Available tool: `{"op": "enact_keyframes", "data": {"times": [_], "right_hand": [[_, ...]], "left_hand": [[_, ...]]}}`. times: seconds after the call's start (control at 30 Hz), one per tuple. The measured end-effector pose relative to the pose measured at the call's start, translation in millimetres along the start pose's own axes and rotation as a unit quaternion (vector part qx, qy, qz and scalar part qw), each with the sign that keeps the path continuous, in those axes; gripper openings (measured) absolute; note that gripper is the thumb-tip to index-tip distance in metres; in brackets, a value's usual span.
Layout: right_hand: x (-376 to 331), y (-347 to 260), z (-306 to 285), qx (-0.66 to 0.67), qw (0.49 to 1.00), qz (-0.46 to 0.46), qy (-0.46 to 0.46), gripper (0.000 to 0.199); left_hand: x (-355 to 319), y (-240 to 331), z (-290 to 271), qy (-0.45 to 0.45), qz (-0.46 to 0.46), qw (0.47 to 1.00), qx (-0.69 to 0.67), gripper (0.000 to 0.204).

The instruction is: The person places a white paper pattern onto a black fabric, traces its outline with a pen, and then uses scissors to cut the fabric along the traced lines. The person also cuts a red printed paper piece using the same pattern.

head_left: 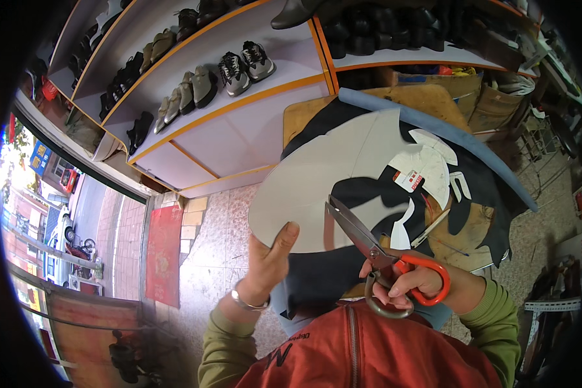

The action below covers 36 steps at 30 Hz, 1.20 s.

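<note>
My left hand grips the near left edge of a large light-grey sheet, its thumb lying on top. The sheet has a rounded left side and cut-out curves on its right. In my right hand is a pair of scissors, with one red handle loop and one bare metal loop. Its blades point up and left over the sheet's near part, their tips close together. Whether the blades touch the sheet, I cannot tell. White pattern pieces lie to the right on black material.
A wooden board shows beneath the material, with a rolled blue-grey edge along its right. Shelves with shoes stand behind. Cardboard boxes sit at the back right. A red mat lies by the doorway on the left.
</note>
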State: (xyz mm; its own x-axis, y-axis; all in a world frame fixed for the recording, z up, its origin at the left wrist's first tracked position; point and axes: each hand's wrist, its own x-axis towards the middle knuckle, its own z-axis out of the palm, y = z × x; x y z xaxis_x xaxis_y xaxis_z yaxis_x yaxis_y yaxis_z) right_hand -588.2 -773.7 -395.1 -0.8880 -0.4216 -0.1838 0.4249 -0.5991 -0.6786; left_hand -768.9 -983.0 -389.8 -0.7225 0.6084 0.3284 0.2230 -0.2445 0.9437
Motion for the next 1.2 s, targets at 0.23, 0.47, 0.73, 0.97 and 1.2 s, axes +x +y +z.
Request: {"op": "enact_keyframes", "data": {"times": [0.23,0.47,0.73,0.97,1.2], "right_hand": [[18,30,-4,0.199,0.959,-0.079,-0.183,0.058],[9,19,-10,-0.277,0.942,-0.164,0.097,0.049],[12,8,-8,0.018,0.998,-0.046,-0.025,0.048],[-10,26,-22,-0.179,0.937,-0.152,0.260,0.041],[20,-4,-24,-0.155,0.848,-0.455,0.224,0.061]], "left_hand": [[-24,-61,31,0.017,0.103,0.992,0.067,0.035],[-7,-4,2,-0.092,-0.073,0.978,-0.174,0.038],[15,-39,21,0.114,-0.136,0.967,-0.182,0.021],[41,-37,3,0.048,-0.144,0.939,-0.308,0.037],[21,-35,23,0.013,-0.145,0.963,-0.228,0.041]]}}
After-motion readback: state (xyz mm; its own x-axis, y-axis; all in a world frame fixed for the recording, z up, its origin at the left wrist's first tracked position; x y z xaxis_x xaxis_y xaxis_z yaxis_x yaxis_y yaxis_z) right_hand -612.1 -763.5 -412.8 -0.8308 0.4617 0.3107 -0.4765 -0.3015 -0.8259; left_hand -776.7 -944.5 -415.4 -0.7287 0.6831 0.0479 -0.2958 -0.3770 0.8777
